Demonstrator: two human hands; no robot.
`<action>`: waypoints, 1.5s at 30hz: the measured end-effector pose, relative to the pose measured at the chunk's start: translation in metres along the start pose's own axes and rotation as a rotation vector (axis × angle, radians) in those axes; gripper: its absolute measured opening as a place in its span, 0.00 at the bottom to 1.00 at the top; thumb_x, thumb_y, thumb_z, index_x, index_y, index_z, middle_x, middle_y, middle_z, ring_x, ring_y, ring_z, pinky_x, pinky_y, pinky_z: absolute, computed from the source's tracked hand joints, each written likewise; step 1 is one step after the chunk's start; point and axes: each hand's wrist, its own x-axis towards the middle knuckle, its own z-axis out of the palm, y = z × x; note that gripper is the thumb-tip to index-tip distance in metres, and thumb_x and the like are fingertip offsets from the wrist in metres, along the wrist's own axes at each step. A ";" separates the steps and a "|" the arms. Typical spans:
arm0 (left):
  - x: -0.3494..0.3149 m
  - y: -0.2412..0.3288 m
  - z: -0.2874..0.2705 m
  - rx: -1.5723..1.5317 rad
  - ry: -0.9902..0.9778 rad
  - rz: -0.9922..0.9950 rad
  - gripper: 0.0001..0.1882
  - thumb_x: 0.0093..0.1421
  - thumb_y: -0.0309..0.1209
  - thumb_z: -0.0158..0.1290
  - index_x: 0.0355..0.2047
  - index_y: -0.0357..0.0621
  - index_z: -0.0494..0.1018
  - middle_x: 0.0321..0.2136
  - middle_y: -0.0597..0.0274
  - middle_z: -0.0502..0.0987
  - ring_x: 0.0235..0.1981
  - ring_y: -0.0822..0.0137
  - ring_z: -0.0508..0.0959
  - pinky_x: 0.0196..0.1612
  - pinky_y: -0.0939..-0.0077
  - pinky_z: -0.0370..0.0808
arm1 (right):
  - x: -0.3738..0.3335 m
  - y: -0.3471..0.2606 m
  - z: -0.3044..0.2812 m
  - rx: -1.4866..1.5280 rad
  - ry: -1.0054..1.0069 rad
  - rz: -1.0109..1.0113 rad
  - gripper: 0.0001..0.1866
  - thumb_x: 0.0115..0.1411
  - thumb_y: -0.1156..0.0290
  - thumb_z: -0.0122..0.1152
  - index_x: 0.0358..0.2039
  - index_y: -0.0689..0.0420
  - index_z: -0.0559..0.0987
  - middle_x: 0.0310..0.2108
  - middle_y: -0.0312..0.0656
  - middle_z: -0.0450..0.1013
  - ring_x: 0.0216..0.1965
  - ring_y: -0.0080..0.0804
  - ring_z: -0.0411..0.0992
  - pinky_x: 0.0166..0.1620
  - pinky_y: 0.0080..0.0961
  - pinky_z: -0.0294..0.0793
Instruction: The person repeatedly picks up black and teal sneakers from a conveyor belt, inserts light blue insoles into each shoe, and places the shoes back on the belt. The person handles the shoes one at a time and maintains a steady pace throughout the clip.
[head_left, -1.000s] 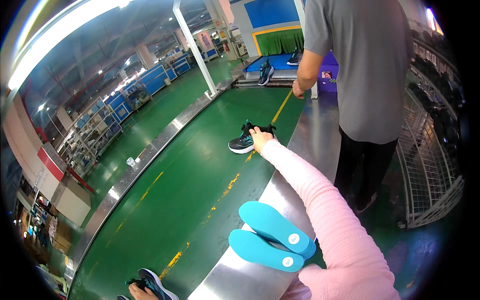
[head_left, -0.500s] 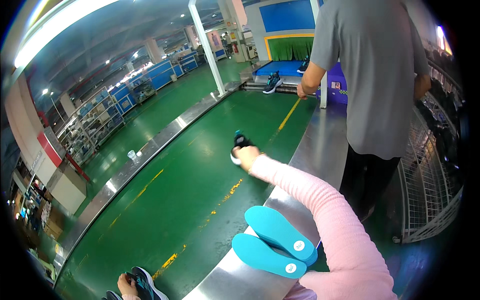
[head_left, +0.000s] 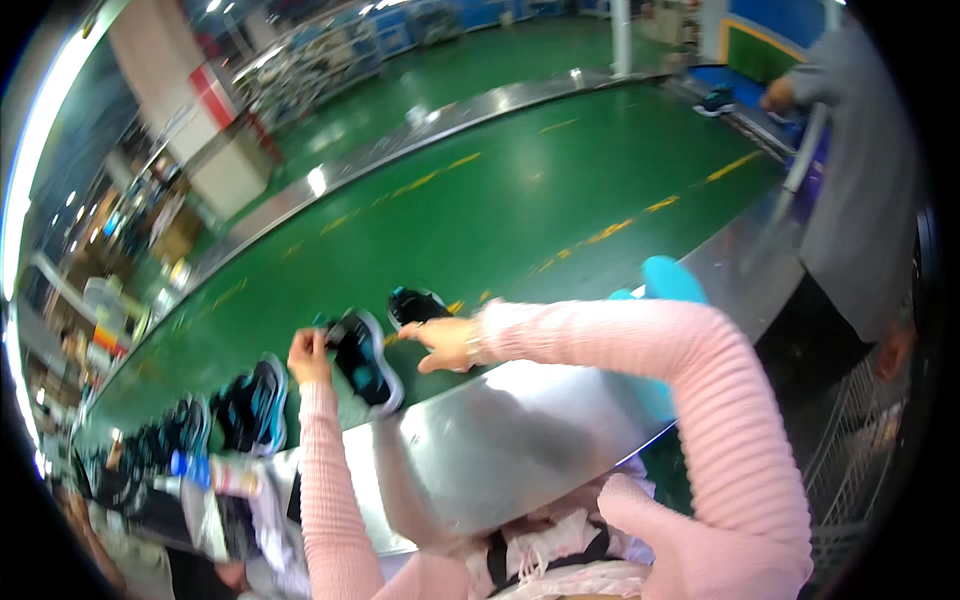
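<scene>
My left hand [head_left: 311, 358] has its fingers closed at the upper edge of a black sneaker [head_left: 362, 368] with teal accents and a white sole, which stands on the green conveyor belt [head_left: 500, 210]. My right hand [head_left: 440, 343] reaches across from the right with its fingers apart. Just beyond it is another black sneaker [head_left: 414, 306], partly covered by the hand; whether they touch is unclear. Teal insoles [head_left: 673, 279] lie on the metal ledge [head_left: 480, 425], largely hidden behind my right forearm.
More black and teal sneakers [head_left: 250, 408] line the belt to the left. A blue-capped bottle [head_left: 190, 467] is near the ledge there. At the far right stands a person in grey [head_left: 865, 180], beside a wire cart [head_left: 860, 480]. One sneaker [head_left: 715, 101] sits at the belt's far end.
My view has swung left and down. My right hand has come back from a sneaker farther up the belt and opened. My left hand is still at a sneaker.
</scene>
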 end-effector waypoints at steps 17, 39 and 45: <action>-0.168 -0.055 -0.409 1.197 0.229 -0.296 0.12 0.49 0.25 0.48 0.36 0.39 0.69 0.30 0.50 0.73 0.33 0.55 0.73 0.37 0.69 0.68 | -0.270 0.037 -0.031 -0.742 0.493 0.919 0.35 0.41 0.59 0.62 0.50 0.54 0.61 0.35 0.49 0.66 0.30 0.45 0.70 0.32 0.36 0.70; -0.002 0.032 0.066 0.614 -0.380 0.012 0.16 0.46 0.28 0.51 0.35 0.36 0.63 0.28 0.43 0.73 0.32 0.47 0.73 0.34 0.58 0.70 | -0.207 -0.041 -0.078 -0.019 0.577 0.483 0.15 0.49 0.60 0.55 0.28 0.60 0.74 0.16 0.45 0.70 0.20 0.30 0.69 0.25 0.27 0.67; 0.008 0.037 0.045 0.392 -0.565 -0.003 0.15 0.52 0.38 0.48 0.34 0.39 0.71 0.31 0.45 0.73 0.35 0.49 0.72 0.40 0.61 0.68 | -0.058 -0.037 -0.029 0.426 0.086 0.250 0.12 0.50 0.63 0.53 0.26 0.60 0.76 0.19 0.36 0.71 0.21 0.20 0.68 0.25 0.22 0.66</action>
